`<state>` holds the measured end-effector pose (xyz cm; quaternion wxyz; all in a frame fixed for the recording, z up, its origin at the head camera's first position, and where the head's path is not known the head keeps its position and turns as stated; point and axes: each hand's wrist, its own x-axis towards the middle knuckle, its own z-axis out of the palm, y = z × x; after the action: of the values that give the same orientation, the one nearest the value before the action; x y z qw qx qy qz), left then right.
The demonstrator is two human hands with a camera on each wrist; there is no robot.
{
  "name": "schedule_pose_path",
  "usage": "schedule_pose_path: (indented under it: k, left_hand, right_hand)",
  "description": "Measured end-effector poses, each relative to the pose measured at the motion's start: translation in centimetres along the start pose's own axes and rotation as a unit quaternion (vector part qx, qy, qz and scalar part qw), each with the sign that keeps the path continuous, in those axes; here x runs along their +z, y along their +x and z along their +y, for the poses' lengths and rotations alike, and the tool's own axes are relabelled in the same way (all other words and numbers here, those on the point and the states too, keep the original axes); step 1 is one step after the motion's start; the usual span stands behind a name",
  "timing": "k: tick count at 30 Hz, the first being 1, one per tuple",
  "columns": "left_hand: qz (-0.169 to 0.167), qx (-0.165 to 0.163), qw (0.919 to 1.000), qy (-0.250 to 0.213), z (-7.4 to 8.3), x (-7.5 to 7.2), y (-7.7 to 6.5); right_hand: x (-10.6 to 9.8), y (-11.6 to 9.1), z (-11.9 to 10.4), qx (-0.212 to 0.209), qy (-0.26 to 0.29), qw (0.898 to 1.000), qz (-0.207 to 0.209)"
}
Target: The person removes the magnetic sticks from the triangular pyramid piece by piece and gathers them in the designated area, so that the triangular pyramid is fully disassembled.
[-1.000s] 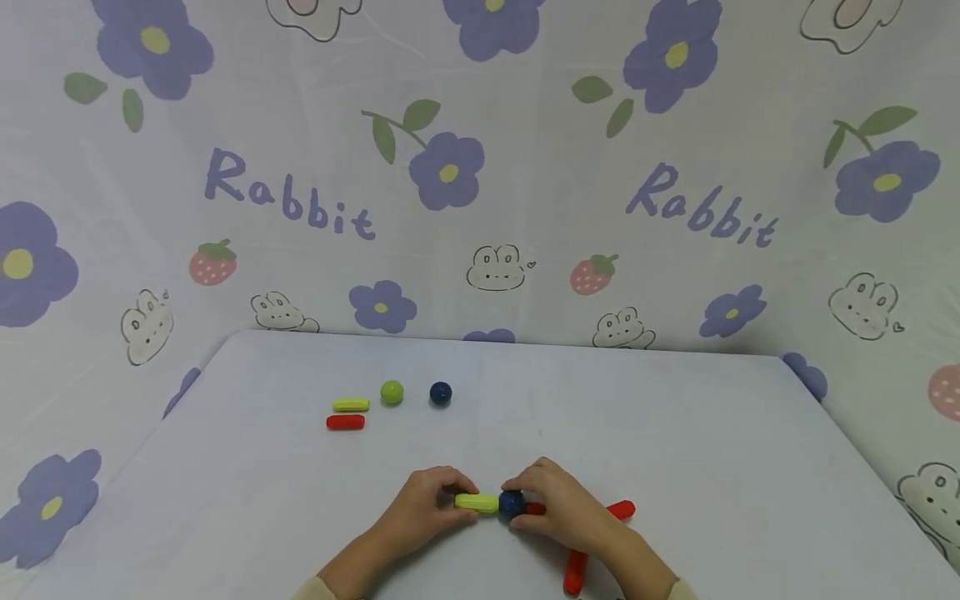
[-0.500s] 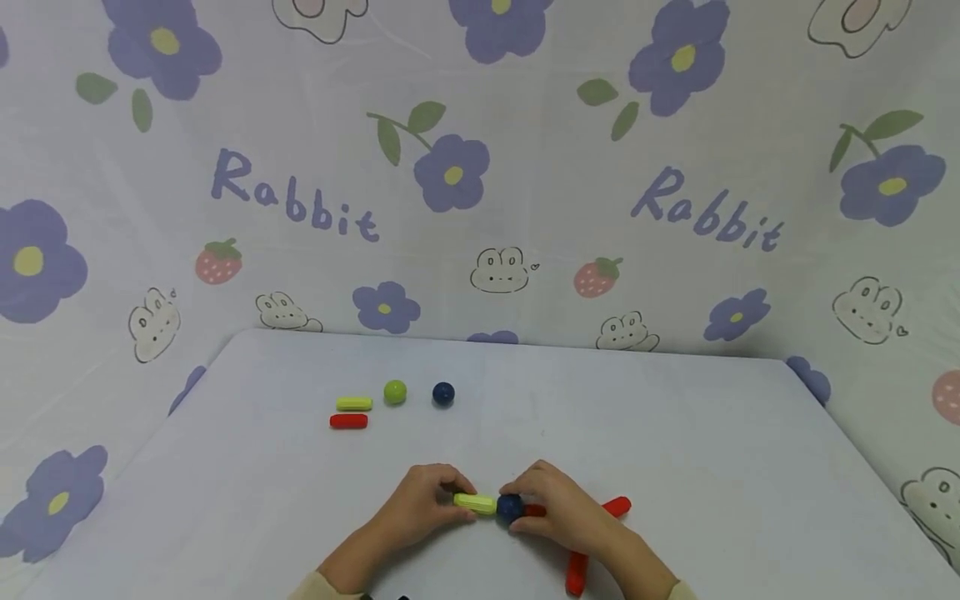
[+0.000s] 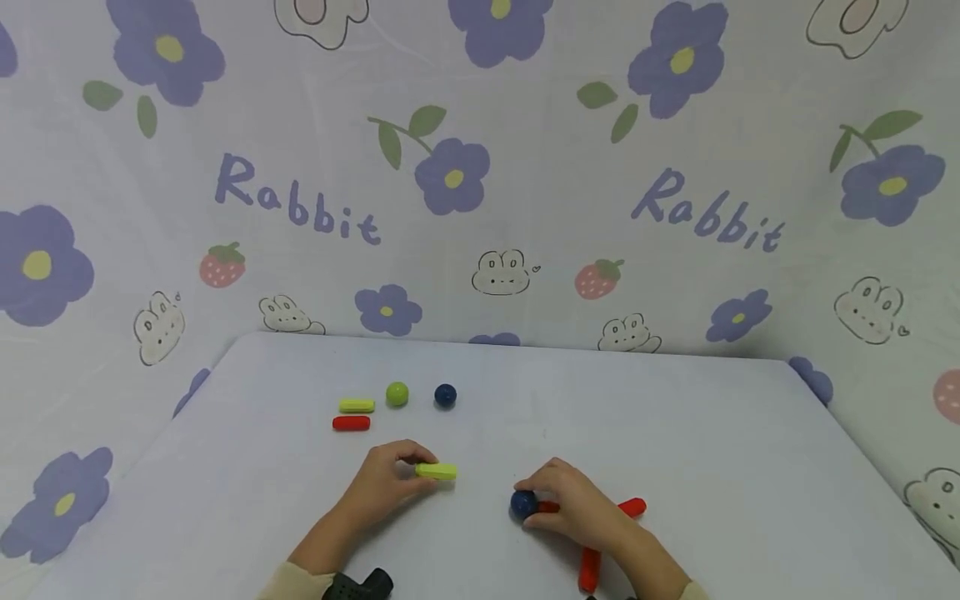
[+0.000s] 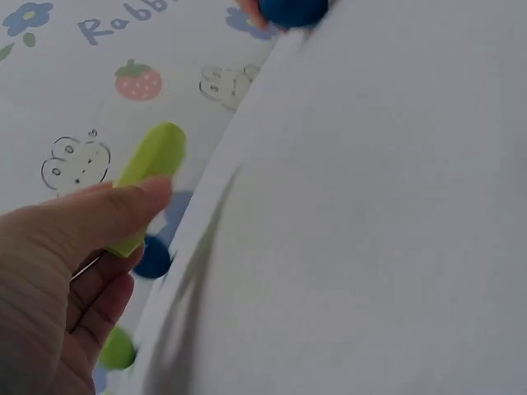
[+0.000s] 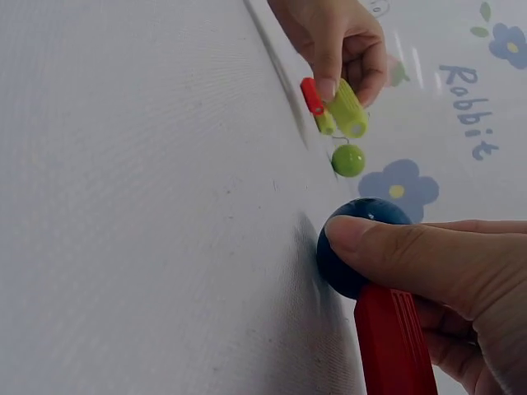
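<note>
Left fingers [image 4: 132, 206] pinch a yellow rod [image 3: 438, 472]; right fingers [image 5: 395, 251] grip a blue ball [image 3: 522, 505] touching a red rod [image 5: 395, 346].
Yellow rod and ball are apart, lower centre of the head view; assembly seems in hand, the next move likely calling for alignment.

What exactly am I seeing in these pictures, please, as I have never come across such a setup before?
There is no machine: a person works bare-handed. The wide picture comes from a camera on the head; the two close ones, from a camera on each wrist. On the white surface lie a yellow rod, a red rod, a green ball and a dark blue ball, with red pieces partly hidden by the right arm. The left grip, simply a hand, holds a second yellow rod. The right grip pinches a second dark blue ball, with another red rod against it.
</note>
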<state>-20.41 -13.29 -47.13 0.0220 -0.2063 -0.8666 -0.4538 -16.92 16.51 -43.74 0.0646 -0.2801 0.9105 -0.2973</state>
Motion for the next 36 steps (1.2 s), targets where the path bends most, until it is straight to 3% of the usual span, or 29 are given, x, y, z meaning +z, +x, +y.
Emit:
schedule_pose_path:
  k: [9,16,22,36]
  left_hand:
    - [0.066,-0.034,0.9936,0.085,-2.9,-6.1,-0.6]
    - [0.067,-0.063,0.9885,0.119,-5.5,-9.3,-1.2]
    - [0.062,-0.068,0.9895,0.112,-6.5,-9.9,-1.1]
    - [0.029,-0.066,0.9918,0.105,-7.3,-9.4,-0.7]
  right_hand:
    - [0.1,-0.3,0.1,-0.004,-0.008,1.0,0.004]
    - [0.0,-0.3,0.3,-0.001,-0.006,1.0,0.004]
    - [-0.1,-0.4,0.3,-0.001,-0.001,1.0,0.005]
    - [-0.3,-0.1,0.1,0.01,0.011,1.0,-0.005]
